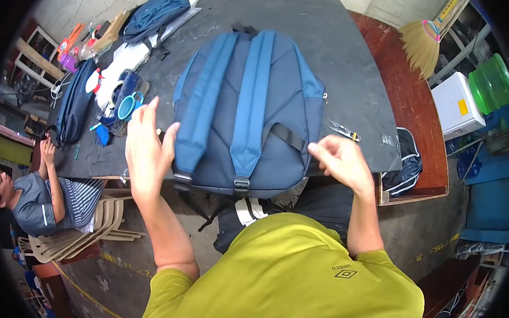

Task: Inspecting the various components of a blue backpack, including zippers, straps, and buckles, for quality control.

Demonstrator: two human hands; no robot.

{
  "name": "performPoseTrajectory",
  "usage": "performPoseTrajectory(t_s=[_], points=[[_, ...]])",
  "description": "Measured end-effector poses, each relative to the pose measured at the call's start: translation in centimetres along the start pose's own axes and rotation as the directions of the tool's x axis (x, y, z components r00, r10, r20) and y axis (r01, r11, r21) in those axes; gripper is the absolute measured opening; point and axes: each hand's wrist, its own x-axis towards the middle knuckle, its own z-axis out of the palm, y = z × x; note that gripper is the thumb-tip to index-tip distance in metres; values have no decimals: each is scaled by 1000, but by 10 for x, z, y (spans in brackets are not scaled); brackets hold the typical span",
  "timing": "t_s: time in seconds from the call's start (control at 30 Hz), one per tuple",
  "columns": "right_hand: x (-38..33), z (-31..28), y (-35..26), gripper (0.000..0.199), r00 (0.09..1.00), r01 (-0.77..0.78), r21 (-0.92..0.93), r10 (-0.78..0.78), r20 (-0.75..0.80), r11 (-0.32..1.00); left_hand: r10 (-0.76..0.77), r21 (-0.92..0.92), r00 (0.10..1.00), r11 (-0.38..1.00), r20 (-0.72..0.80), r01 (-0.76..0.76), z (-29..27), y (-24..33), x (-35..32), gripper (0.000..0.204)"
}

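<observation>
Blue backpack point(246, 113) lies straps-up at centre frame on the dark counter point(341, 51). Left hand point(147, 144), fingers spread open, presses its lower-left edge; right hand point(341, 160), loosely curled, touches the lower-right corner, its grip on the fabric unclear.

White box point(455, 106), yellow label point(463, 107), right beside table.

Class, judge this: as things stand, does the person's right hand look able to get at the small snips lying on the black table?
Probably yes: the right hand sits at the backpack corner, with bare table between it and the snips.
</observation>
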Motion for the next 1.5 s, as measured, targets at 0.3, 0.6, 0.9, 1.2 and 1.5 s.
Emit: performPoseTrajectory(t_s=[0.3, 0.6, 0.9, 1.2, 1.5], points=[[132, -18, -31, 64, 927, 76, -247, -159, -338, 966, 278, -682, 958, 688, -67, -247, 42, 185, 52, 32], [129, 50, 5, 28, 985, 174, 924, -75, -158, 342, 51, -781, 998, 622, -24, -51, 166, 145, 15, 34], [111, 40, -4, 29, 954, 295, 849, -85, -288, 438, 165, -641, 985, 752, -44, -155, 126, 168, 46, 30], [105, 26, 7, 23, 955, 294, 754, -149, -256, 587, 85, -867, 863, 35, 498, 497, 136, 160, 41, 15], [60, -4, 11, 25, 749, 352, -244, -428, -505, 904, 174, -738, 787, -276, 592, 616, 146, 131, 39, 18]])
